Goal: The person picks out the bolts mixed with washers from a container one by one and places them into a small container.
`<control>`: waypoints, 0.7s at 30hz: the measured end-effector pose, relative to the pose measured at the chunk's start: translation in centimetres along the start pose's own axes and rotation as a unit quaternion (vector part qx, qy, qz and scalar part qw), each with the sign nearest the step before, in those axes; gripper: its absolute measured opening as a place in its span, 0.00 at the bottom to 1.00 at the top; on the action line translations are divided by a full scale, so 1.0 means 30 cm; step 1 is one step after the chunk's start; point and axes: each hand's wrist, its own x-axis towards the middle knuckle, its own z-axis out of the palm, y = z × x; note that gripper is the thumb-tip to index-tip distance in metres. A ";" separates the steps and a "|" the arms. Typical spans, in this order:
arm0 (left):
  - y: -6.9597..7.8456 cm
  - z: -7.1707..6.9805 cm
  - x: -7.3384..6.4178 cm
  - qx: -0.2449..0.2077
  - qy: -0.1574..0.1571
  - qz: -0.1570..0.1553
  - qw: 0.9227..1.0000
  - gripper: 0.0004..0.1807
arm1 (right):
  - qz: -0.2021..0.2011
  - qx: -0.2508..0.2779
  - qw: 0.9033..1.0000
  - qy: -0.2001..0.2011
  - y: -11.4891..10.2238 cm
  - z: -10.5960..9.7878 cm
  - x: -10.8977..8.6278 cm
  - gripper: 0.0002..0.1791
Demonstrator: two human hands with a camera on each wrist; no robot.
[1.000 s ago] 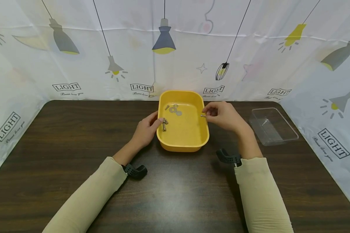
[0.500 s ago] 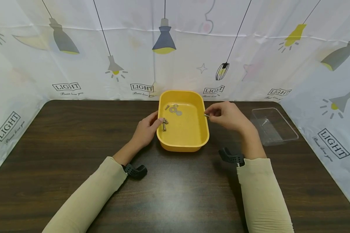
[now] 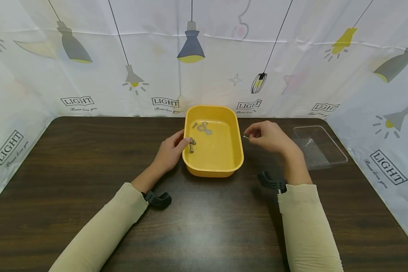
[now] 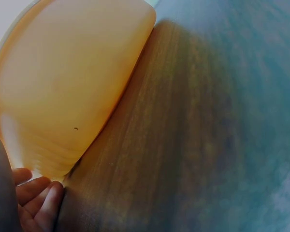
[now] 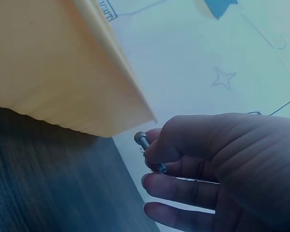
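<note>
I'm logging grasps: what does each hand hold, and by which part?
The right hand pinches a screw by its shank; the left hand grips the yellow tray by its left side.

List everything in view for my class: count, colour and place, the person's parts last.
Bin: one, yellow, far middle of the table.
Table: one, dark brown, under the bin.
Backdrop: one, white, lamp-printed, behind the table.
Box: one, clear, right side of the table.
Washers: three, grey, far left of the bin's floor.
Small screw: one, grey, left of the washers.
Bolts: at least two, brownish, inside the bin's left side.
Held bolt: one, silvery, outside the bin's right wall.
Sleeves: two, pale yellow, left and right foreground.
Wristbands: two, black, beside the sleeve cuffs.
Left hand: one, bare, gripping the bin's left side.
Right hand: one, bare, pinching the held bolt.
</note>
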 end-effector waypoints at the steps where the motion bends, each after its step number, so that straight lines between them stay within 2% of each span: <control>1: 0.000 -0.001 0.000 0.000 0.000 0.000 1.000 0.34 | 0.001 -0.001 1.000 -0.001 0.003 0.002 0.002 0.13; 10: 0.000 -0.002 0.001 0.001 0.000 -0.003 1.000 0.34 | 0.002 -0.003 1.000 -0.007 0.014 0.022 0.014 0.13; 17: 0.000 -0.002 -0.001 -0.002 -0.002 -0.003 1.000 0.34 | 0.024 -0.040 0.999 -0.022 0.036 0.040 0.026 0.14; 21: 0.001 -0.001 -0.002 -0.005 -0.003 -0.005 1.000 0.34 | 0.019 -0.045 0.999 -0.021 0.051 0.050 0.033 0.15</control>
